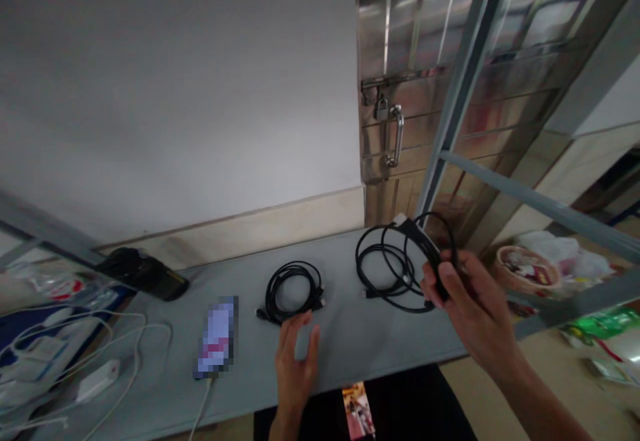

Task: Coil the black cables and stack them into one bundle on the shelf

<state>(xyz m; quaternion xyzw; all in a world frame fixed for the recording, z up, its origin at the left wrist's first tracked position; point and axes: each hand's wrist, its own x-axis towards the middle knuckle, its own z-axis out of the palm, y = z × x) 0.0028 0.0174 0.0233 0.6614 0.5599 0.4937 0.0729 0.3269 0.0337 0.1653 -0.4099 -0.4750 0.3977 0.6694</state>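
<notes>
Right grip (465, 304): closed on plug (416, 232), likely steadying loose cable (359, 261).
Left grip (293, 364): empty, half open, beside coil (269, 297).
Coil: left on desk (345, 354), apart, likely avoiding tangles.

Gray counter (350, 354) against white wall (200, 94) with cream tile strip (280, 224) at base, shiny metal door (415, 47) with padlock (381, 109) and handle (399, 135), gray metal frame (457, 81) right, beige floor (480, 394), dim light.
</notes>
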